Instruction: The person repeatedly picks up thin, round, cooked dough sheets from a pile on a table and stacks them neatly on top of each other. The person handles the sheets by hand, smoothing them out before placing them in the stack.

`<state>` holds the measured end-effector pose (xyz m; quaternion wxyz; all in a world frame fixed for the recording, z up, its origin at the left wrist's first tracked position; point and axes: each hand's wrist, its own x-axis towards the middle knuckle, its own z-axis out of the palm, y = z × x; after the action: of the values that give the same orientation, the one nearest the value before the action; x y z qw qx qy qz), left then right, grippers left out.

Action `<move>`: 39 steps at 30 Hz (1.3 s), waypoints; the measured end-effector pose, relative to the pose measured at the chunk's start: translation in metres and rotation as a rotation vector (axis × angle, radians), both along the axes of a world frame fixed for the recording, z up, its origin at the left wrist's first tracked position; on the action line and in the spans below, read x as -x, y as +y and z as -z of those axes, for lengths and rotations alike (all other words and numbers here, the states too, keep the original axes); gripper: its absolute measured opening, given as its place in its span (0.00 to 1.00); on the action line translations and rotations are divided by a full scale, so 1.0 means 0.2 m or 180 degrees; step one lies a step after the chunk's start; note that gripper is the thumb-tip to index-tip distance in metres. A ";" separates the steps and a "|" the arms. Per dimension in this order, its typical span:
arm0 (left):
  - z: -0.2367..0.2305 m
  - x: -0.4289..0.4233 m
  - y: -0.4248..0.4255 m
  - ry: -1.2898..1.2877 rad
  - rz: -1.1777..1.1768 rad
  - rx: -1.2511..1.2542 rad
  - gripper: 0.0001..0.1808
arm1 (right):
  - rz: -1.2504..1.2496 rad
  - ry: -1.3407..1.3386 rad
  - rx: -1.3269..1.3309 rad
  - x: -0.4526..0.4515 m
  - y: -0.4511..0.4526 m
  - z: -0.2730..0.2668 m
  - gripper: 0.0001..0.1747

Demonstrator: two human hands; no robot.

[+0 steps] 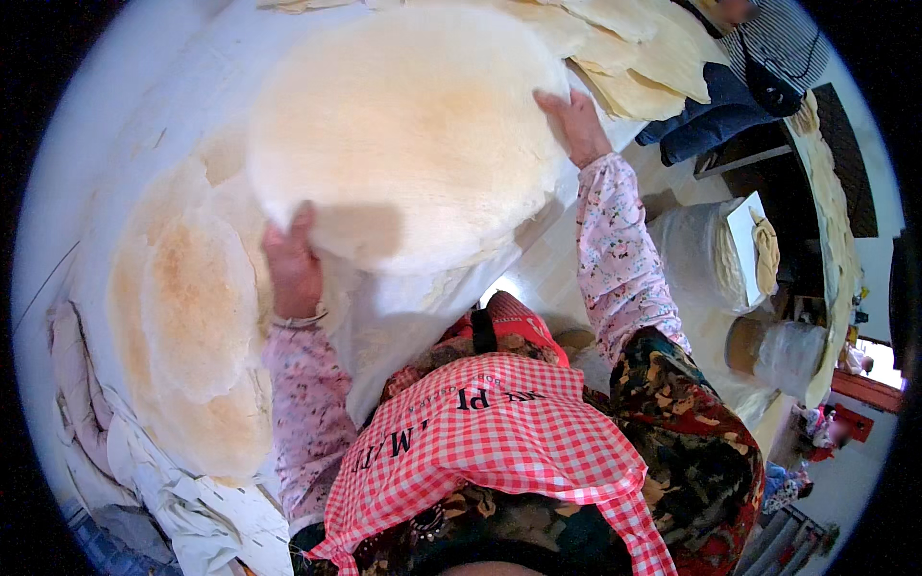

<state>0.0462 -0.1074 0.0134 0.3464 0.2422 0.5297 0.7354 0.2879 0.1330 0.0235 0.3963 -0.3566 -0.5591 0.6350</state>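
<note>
A large, thin, round flatbread [418,137], pale with light brown patches, spans the space between my hands. My left hand [294,270] pinches its near-left edge, thumb on top. At the right edge, my right hand [575,128] grips it, thumb over the upper face. Both hands' other fingers are largely hidden. To the left of my left hand, more browned round flatbreads [202,302] overlap on the white table surface [108,187]. Beyond my right hand lies a pile of yellowish flatbread sheets [634,54].
A person in a striped top [781,43] stands at the upper right. Plastic-wrapped stacked flatbreads [691,252] with a white board [742,248] stand to my right, near another wrapped bundle [781,353]. Crumpled white cloth [166,497] lies at the lower left.
</note>
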 end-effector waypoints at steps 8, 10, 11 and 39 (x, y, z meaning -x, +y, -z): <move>0.16 0.05 -0.05 -0.0631 -0.0035 0.1379 0.07 | 0.1032 -0.2052 -0.1250 -0.07 0.04 0.46 0.34; 0.12 0.03 0.05 -0.0642 -0.0208 0.1218 0.07 | 0.0698 -0.1520 -0.0890 0.00 0.12 0.46 0.33; 0.11 0.05 0.05 -0.0526 -0.0226 0.1385 0.08 | 0.0491 -0.1290 -0.0650 0.03 0.12 0.44 0.33; 0.03 -0.33 -0.06 0.4614 0.0863 0.0621 0.29 | -0.0596 -0.2841 -0.4498 1.31 -0.33 0.33 0.31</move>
<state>0.1125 -0.1194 0.0070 0.0178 0.6980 0.6538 0.2916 0.0258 0.0666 -0.0435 0.2139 -0.1944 -0.9567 -0.0348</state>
